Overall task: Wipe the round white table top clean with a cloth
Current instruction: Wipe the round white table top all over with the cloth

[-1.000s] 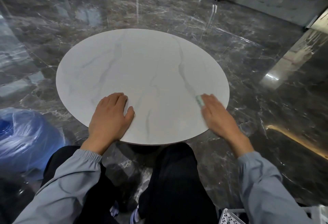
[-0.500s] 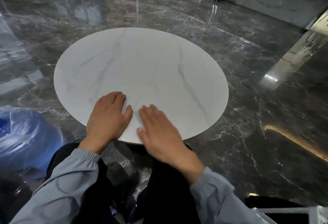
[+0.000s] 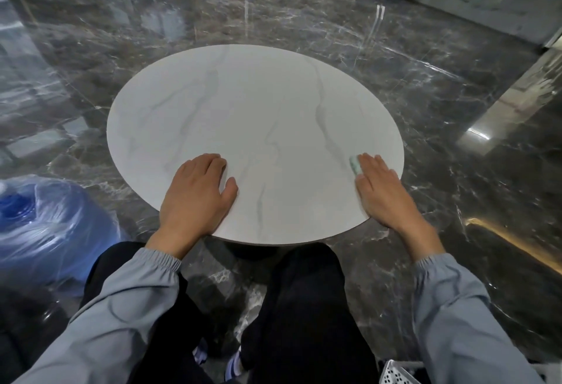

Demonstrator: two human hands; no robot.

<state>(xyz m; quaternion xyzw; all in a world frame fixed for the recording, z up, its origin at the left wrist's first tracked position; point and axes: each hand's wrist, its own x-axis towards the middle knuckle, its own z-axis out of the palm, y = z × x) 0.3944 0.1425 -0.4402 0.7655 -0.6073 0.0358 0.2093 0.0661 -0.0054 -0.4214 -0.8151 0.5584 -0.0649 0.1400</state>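
Observation:
The round white table top (image 3: 255, 115), veined in grey like marble, fills the middle of the view in front of my knees. My left hand (image 3: 196, 192) rests flat on its near edge, fingers relaxed, holding nothing. My right hand (image 3: 381, 190) lies flat near the table's right edge and presses a small pale green cloth (image 3: 354, 164) against the top. Only a corner of the cloth shows past my fingertips; the rest is under my palm.
Dark glossy marble floor surrounds the table. A blue water bottle wrapped in clear plastic (image 3: 39, 225) stands at the left of my legs. A white perforated basket (image 3: 398, 373) peeks in at the bottom right. Glass panels and metal posts rise at the back.
My right hand swept the cloth left to beside my left hand, then back to the table's right edge. My left hand stayed in place.

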